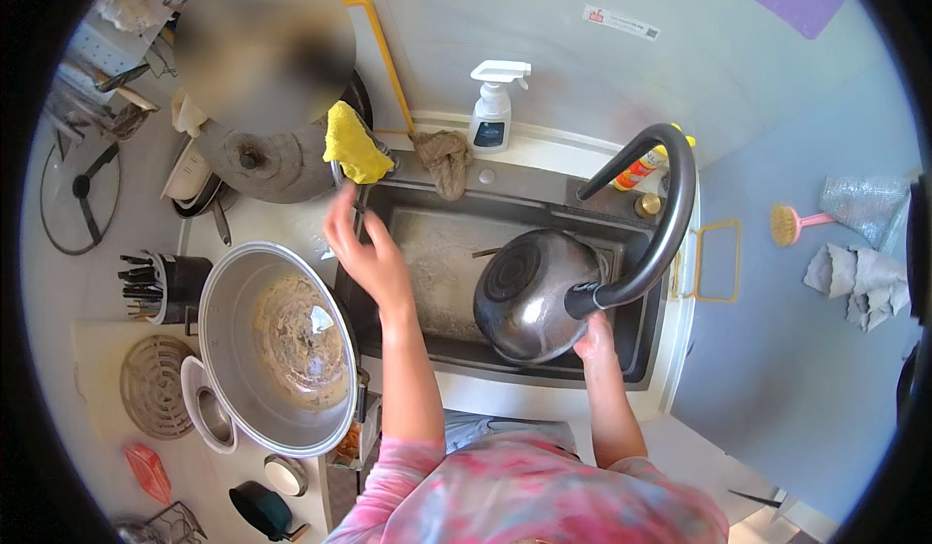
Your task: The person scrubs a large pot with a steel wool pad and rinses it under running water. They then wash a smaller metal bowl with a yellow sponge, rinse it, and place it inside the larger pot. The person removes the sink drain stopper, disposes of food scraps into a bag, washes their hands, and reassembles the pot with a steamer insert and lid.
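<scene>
My right hand [597, 334] grips the edge of a dark metal pan [517, 325]. The pan is tipped over the sink [437, 282] with its round underside turned up towards me. The black gooseneck faucet [684, 209] curves over it, and its spout end overlaps the pan in view. My left hand [364, 253] is raised above the sink's left rim, fingers apart and slightly blurred, holding nothing. Just beyond its fingertips a yellow cloth [357, 144] hangs at the sink's back left corner. A short brown stick [486, 253] shows beside the pan.
Left of the sink stands a large aluminium pot [229, 318] with cloudy liquid inside. Behind it are a lidded pan [273, 169] and a holder of utensils [171, 289]. A white spray bottle [491, 118] and a brown rag [443, 162] sit along the back edge. A pink-handled brush [797, 222] hangs right.
</scene>
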Available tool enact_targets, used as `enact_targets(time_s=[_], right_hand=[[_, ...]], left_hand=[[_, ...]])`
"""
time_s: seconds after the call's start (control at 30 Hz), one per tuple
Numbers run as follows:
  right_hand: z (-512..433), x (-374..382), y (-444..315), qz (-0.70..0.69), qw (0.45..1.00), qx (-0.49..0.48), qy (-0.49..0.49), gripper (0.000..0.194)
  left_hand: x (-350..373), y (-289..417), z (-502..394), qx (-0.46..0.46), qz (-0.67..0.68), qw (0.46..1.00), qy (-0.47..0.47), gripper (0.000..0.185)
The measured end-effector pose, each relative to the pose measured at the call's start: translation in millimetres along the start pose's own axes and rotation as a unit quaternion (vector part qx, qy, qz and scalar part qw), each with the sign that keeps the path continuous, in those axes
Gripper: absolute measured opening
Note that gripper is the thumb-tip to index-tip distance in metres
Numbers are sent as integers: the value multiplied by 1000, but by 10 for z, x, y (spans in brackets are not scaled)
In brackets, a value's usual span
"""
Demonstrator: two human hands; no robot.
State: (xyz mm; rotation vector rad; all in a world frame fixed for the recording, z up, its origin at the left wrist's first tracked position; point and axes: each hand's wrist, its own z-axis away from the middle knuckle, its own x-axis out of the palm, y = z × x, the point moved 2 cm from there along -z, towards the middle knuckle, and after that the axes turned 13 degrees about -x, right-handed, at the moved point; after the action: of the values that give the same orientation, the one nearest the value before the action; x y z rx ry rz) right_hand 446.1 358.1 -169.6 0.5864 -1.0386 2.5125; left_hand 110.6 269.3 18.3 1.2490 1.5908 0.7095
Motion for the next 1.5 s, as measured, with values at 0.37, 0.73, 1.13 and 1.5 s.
enact_targets(time_s=[0.37, 0.73, 1.13, 1.5], right_hand=[[204, 73, -242, 187, 977, -102, -17, 61], [-14, -74, -296, 237, 959, -142, -61, 50], [214, 388, -127, 276, 933, -196, -118, 13], [194, 224, -61, 266, 920, -247, -151, 19]], left_hand=[[289, -490, -1259, -181, -96, 978, -23, 57], [136, 538, 298, -11, 115, 988, -103, 29], [360, -447, 2269, 140, -106, 811, -557, 46], [456, -288, 2636, 26, 27, 881, -472, 53]])
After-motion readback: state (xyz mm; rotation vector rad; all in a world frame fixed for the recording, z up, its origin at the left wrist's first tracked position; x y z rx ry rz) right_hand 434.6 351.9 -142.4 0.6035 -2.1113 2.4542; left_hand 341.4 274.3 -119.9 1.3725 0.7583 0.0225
